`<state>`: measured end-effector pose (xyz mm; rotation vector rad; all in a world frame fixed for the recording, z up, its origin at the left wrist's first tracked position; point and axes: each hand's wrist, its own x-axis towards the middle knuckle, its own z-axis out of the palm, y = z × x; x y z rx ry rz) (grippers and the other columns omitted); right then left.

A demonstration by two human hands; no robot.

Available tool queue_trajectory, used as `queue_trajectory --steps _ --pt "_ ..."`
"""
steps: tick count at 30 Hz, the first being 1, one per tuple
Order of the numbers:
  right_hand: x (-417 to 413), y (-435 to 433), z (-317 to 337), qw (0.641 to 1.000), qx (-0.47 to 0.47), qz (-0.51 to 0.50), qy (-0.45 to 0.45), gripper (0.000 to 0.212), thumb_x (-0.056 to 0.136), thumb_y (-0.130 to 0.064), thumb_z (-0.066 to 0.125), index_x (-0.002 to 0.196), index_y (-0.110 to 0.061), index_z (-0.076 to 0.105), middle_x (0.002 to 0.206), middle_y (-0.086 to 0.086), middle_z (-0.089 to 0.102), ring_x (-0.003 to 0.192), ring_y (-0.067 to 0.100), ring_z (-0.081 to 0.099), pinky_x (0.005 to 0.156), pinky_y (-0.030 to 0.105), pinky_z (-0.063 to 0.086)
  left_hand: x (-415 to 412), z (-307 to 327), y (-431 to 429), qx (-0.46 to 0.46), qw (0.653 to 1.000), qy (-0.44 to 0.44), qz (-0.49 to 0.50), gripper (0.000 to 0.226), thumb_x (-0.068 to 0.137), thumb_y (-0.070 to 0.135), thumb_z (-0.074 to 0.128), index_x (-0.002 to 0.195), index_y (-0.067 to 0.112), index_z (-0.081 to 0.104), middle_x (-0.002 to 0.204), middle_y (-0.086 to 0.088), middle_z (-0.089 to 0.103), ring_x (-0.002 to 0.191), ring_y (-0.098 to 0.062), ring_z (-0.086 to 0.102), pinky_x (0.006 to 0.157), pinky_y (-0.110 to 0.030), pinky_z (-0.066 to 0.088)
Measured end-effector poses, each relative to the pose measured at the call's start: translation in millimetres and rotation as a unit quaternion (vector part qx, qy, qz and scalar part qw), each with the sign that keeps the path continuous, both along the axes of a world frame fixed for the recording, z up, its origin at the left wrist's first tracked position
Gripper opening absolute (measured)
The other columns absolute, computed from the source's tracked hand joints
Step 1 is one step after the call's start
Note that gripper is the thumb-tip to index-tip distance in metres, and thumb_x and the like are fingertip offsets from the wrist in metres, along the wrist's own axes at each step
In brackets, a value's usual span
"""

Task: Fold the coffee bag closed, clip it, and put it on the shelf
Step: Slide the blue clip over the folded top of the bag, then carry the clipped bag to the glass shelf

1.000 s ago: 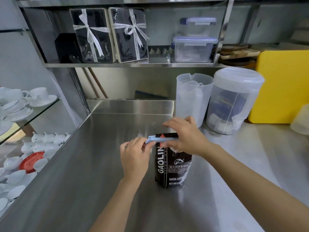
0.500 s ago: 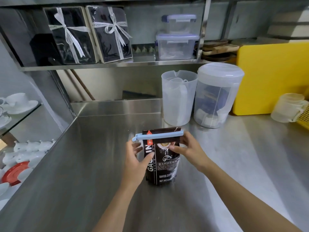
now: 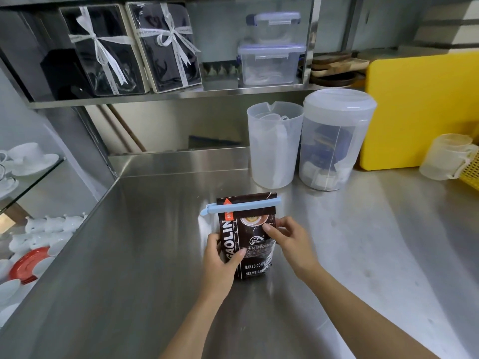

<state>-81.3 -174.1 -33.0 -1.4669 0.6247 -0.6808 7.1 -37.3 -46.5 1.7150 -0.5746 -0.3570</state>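
A dark coffee bag [image 3: 252, 229] with white lettering stands upright on the steel counter [image 3: 129, 268]. A light blue clip [image 3: 241, 206] runs across its folded top, its ends sticking out on both sides. My left hand [image 3: 220, 265] wraps the bag's lower left side, thumb across the front. My right hand [image 3: 290, 237] grips the bag's right edge at mid height, thumb on the front. The steel shelf [image 3: 166, 95] runs above the back of the counter.
On the shelf stand two ribboned black gift boxes [image 3: 134, 47] and stacked clear lidded containers [image 3: 269, 63]. A clear jug [image 3: 273, 143] and a lidded clear canister [image 3: 334, 138] stand behind the bag. A yellow board [image 3: 420, 110] leans at right. White cups [image 3: 28, 156] fill the left shelves.
Both hands have come down from the clip at the bag's top to its sides. The clip now stays shut across the fold on its own.
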Motion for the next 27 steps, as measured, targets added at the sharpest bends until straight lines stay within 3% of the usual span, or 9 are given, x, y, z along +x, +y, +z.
queue_trajectory --steps 5,8,11,13,16,19,22,24,27 --pt "-8 8 -15 0.999 0.007 0.024 -0.041 0.018 0.071 -0.011 0.073 0.079 -0.011 0.057 0.087 0.006 0.068 0.085 0.017 0.063 0.071 0.019 0.051 -2 2 -2 -0.014 1.000 0.015 0.016 0.029 0.074 0.006 0.071 0.087 0.018 0.049 0.095 0.001 0.065 0.084 0.003 0.060 0.069 -0.010 0.047" --pt "-13 12 -19 0.998 -0.020 0.061 -0.015 0.037 0.065 -0.019 0.075 0.096 -0.023 0.056 0.103 -0.006 0.065 0.097 0.003 0.060 0.081 0.013 0.046 -3 5 -3 -0.023 0.999 0.018 0.024 0.030 0.073 0.003 0.071 0.084 0.020 0.049 0.094 -0.001 0.065 0.089 -0.008 0.061 0.076 -0.024 0.049" --pt "-14 13 -20 0.992 -0.070 0.109 0.008 0.057 0.066 -0.007 0.076 0.106 -0.034 0.045 0.110 -0.013 0.056 0.099 -0.013 0.053 0.082 0.006 0.043 -5 5 -4 -0.022 0.999 0.016 0.037 0.029 0.074 0.004 0.070 0.083 0.023 0.050 0.090 0.001 0.066 0.089 -0.016 0.062 0.077 -0.030 0.049" --pt "-14 13 -23 0.988 -0.102 0.116 0.019 0.068 0.063 -0.014 0.076 0.113 -0.041 0.038 0.118 -0.004 0.052 0.110 0.000 0.052 0.097 0.026 0.045 -7 5 -2 -0.021 0.998 0.012 0.050 0.029 0.074 0.007 0.071 0.083 0.026 0.052 0.088 0.005 0.067 0.089 -0.018 0.063 0.080 -0.034 0.051" --pt "-14 19 -23 0.978 -0.153 0.142 0.016 0.073 0.064 -0.022 0.074 0.119 -0.046 0.032 0.124 0.005 0.045 0.119 0.019 0.048 0.102 0.049 0.041 -14 9 12 -0.030 0.996 0.001 0.079 0.028 0.073 0.011 0.072 0.084 0.029 0.054 0.087 0.011 0.067 0.090 -0.015 0.064 0.082 -0.036 0.051" --pt "-9 33 -14 0.968 -0.175 0.180 0.008 0.072 0.067 -0.019 0.072 0.119 -0.047 0.031 0.123 0.006 0.045 0.120 0.017 0.046 0.103 0.050 0.040 -19 18 38 -0.036 0.991 -0.018 0.124 0.029 0.073 0.012 0.073 0.085 0.032 0.056 0.083 0.017 0.068 0.088 -0.012 0.063 0.081 -0.034 0.051" --pt "-2 58 3 0.957 -0.190 0.219 -0.021 0.070 0.065 -0.037 0.074 0.118 -0.052 0.030 0.124 0.004 0.048 0.120 0.017 0.046 0.101 0.050 0.042 -24 35 70 -0.037 0.986 -0.043 0.159 0.031 0.074 0.014 0.072 0.087 0.038 0.057 0.087 0.023 0.068 0.089 -0.008 0.064 0.080 -0.032 0.051" --pt "5 78 15 0.947 -0.197 0.251 -0.041 0.069 0.064 -0.047 0.072 0.121 -0.047 0.033 0.124 0.001 0.049 0.120 0.019 0.046 0.099 0.051 0.043 -30 49 94 -0.041 0.979 -0.063 0.188 0.031 0.076 0.014 0.071 0.088 0.037 0.056 0.086 0.027 0.067 0.085 -0.002 0.063 0.077 -0.026 0.050" --pt "17 116 34 0.931 -0.217 0.286 -0.063 0.075 0.065 -0.041 0.071 0.128 -0.035 0.032 0.127 0.003 0.046 0.123 0.020 0.043 0.103 0.051 0.039 -37 69 140 -0.051 0.967 -0.089 0.232 0.029 0.075 0.015 0.072 0.095 0.030 0.058 0.088 0.025 0.069 0.086 -0.003 0.064 0.078 -0.026 0.049"
